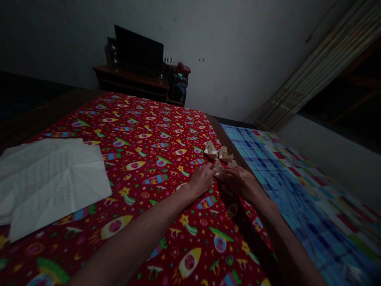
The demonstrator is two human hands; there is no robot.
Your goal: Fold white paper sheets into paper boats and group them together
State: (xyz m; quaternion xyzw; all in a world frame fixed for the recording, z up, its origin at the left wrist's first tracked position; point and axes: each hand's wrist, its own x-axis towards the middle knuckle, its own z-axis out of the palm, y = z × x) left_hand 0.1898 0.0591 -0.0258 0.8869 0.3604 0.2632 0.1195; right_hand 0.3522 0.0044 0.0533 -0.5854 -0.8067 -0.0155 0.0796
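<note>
Several small folded paper boats stand close together near the right edge of the red patterned cloth (pixel 160 145). My left hand (pixel 202 178) is closed, its fingertips pinching the left side of the nearest paper boat (pixel 218 167). From the other side, my right hand (pixel 239 179) has its fingers bent around the same boat, partly covering it. Just beyond are a paper boat (pixel 210 150) at the left and another paper boat (pixel 225 155) at the right. One more folded paper piece (pixel 233 163) peeks out behind my right hand, mostly hidden.
Large creased sheets of paper with writing (pixel 59 178) lie on the cloth at the left. A blue checked cover (pixel 276 178) lies beyond a dark wooden edge at the right. Against the far wall, a desk (pixel 133 77) holds a dark monitor (pixel 139 51) and speakers.
</note>
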